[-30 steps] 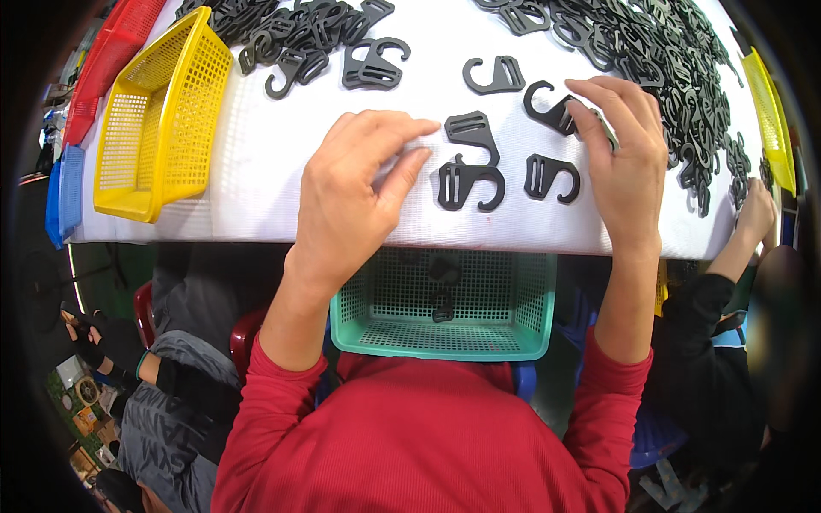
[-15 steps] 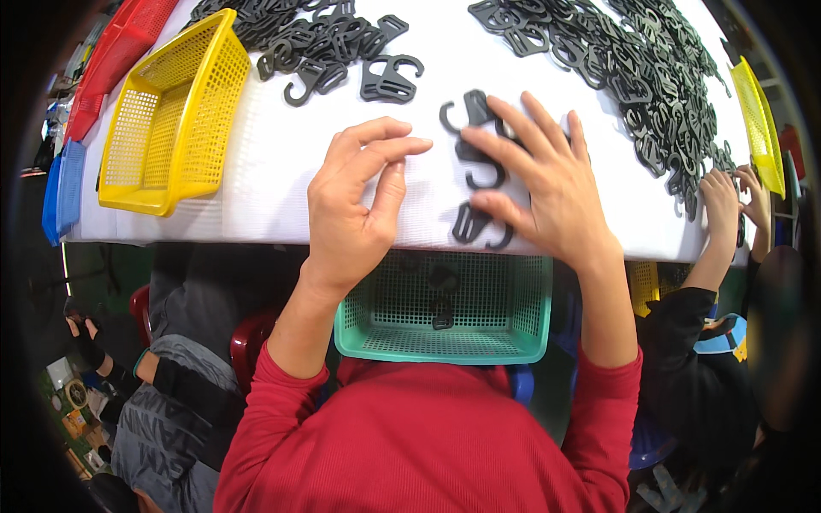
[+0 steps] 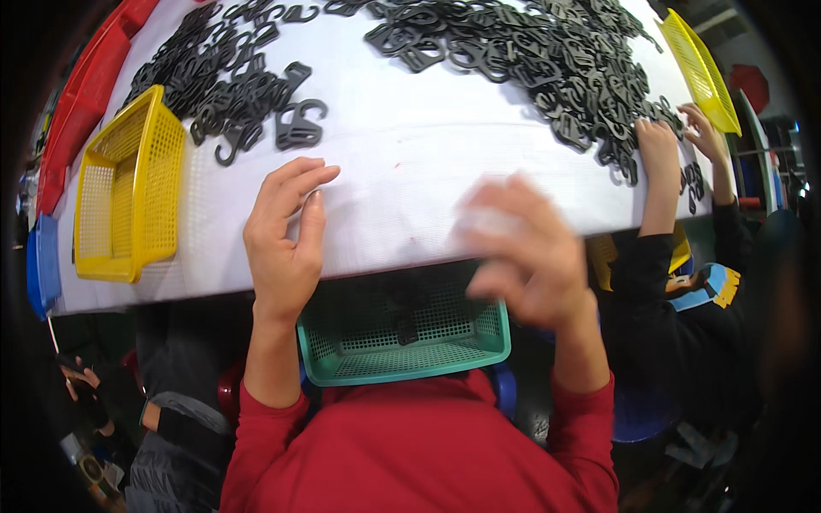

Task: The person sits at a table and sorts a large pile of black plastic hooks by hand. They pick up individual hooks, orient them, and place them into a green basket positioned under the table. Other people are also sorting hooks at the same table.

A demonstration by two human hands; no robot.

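Note:
My left hand (image 3: pixel 286 235) hovers by the table's front edge, fingers loosely bent, thumb apart from them and nothing held. My right hand (image 3: pixel 530 252), over the edge further right, is smeared by motion, so whether it holds anything is unclear. Below the edge, between my forearms, is a green mesh basket (image 3: pixel 410 373); a black plastic hook buckle (image 3: pixel 406 330) lies inside, with other dark shapes hard to make out. Beyond my left hand lie two overlapping black hook buckles (image 3: pixel 299 130), beside a small heap of the same (image 3: pixel 248 107).
A large pile of black hook buckles (image 3: pixel 547 68) covers the far right of the white-covered table (image 3: pixel 376 197). On the left stand a yellow basket (image 3: pixel 154 214), red trays (image 3: pixel 81 103) and a blue one (image 3: pixel 43 261). At right, a co-worker's hands (image 3: pixel 658 150) touch the pile near another yellow basket (image 3: pixel 703 73).
The several hook buckles under my right hand no longer show on the table. That hand has drawn back toward the edge. The whole view has shifted, with the table's contents lying differently in it.

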